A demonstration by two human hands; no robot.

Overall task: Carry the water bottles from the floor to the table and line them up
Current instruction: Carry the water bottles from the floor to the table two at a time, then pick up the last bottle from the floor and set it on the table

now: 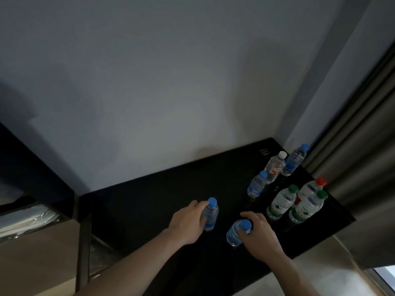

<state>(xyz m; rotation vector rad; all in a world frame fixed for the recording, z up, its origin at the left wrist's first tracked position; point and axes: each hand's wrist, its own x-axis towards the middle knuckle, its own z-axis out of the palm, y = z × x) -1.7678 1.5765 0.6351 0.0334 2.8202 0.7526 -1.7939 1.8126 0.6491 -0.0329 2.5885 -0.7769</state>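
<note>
Two small water bottles with blue caps are in the person's hands, over the black table (149, 201). The left hand (188, 223) wraps its fingers round the side of one small bottle (210, 214). This bottle is upright, and its bottom looks to be on the table top, but the dark top makes that hard to tell. The right hand (259, 233) curls round the neck and top of the other small bottle (236, 233), just under its blue cap. This bottle leans a bit to the left. The fingers hide part of it, and you cannot tell if its bottom touches the table.

Six more bottles stand upright on the right part of the table. A small blue-cap bottle (256, 185) is the closest to the hands. Behind it is a white-cap bottle (274, 166), and just beside that a taller blue-cap bottle (296, 160) near the far corner. Close to the right edge stand two green-cap bottles (282, 201) (307, 207) side by side. A red-cap bottle (310, 189) is behind them and is partly hidden.

A grey wall (171, 82) is behind the table. A grey curtain (359, 146) hangs on the right. The picture is dim, so the labels cannot be read.
</note>
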